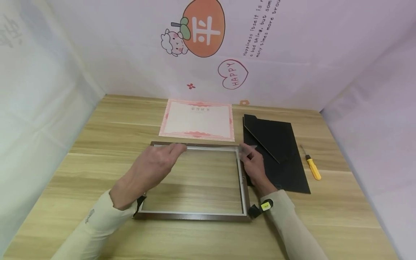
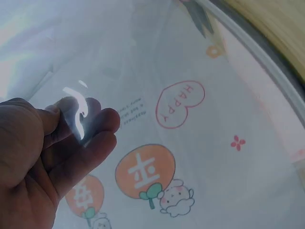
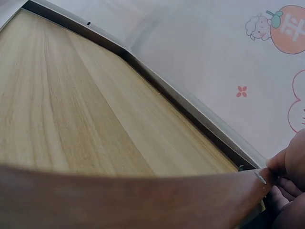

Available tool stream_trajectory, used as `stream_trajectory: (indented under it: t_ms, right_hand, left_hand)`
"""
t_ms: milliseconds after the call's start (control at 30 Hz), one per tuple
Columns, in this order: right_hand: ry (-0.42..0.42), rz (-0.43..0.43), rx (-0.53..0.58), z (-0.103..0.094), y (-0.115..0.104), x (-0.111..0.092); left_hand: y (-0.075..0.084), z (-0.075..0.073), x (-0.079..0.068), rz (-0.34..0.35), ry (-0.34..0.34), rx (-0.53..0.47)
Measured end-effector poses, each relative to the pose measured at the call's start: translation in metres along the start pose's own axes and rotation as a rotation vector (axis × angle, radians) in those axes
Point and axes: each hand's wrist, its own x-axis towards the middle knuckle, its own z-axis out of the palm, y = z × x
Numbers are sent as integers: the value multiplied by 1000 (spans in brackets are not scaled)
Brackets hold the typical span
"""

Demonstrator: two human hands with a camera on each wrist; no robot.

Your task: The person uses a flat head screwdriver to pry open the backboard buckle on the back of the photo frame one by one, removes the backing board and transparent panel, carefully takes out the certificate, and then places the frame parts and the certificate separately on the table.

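A brown picture frame (image 1: 191,216) with a pale inner lip lies flat on the wooden table, and the tabletop shows through its opening. Over its far side, my left hand (image 1: 157,160) pinches a clear plastic sheet (image 2: 82,131) between thumb and fingers. Glare marks the sheet beside the fingertips in the left wrist view. My right hand (image 1: 252,160) is at the frame's far right corner, its thumb and fingers pinching the sheet's other end. In the right wrist view, these fingers (image 3: 290,160) sit right at the frame corner, partly cut off by the image edge.
Behind the frame lies a pink-bordered certificate (image 1: 198,121). A black backing board (image 1: 292,173) with a stand flap is on the right, partly behind my right hand. Farther right is a screwdriver (image 1: 313,169) with a yellow handle. White printed curtains (image 1: 130,54) enclose the table (image 1: 81,162).
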Motion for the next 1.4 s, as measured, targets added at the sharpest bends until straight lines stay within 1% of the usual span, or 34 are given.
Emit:
stream_trajectory:
  t_ms: [100,200,333,433,600,700,767,900,1067,1133,1200,1300,1400]
  right_hand:
    - [7,7,25,1,0,1]
    - [3,-4,43,1,1,1]
    - [-5,-10,50,1,3,1]
    - [-8,-11,56,1,3,1]
    - [1,-21,55,1,3,2]
    - [12,-22,54,1,2,2]
    - [20,-18,48,1,2,2]
    - [27,-9,27,2,1,1]
    - [21,8,22,3,0,1]
    - [21,10,21,3,0,2]
    - [20,11,21,3,1,2]
    - [24,19,18,4,0,2]
    - [25,25,13,4,-1,2]
  left_hand:
    - [-6,-5,1,-7,53,28]
    - [-11,-11,2,-21,111,35]
    - [-18,-15,3,-47,207,35]
    - [-24,-18,2,-94,255,25]
    - [-32,-24,-4,-198,281,-63]
    - [-36,-26,-7,-273,301,-116]
    - [-39,-28,-10,-335,314,-171]
    - [-49,-33,-20,-504,310,-298]
    - [-70,-39,-39,-713,343,-449]
    - [-80,-41,-48,-779,350,-471]
    - [-89,-41,-58,-840,336,-478]
    - [-101,-40,-73,-902,305,-468]
    - [-113,-38,-89,-958,274,-483]
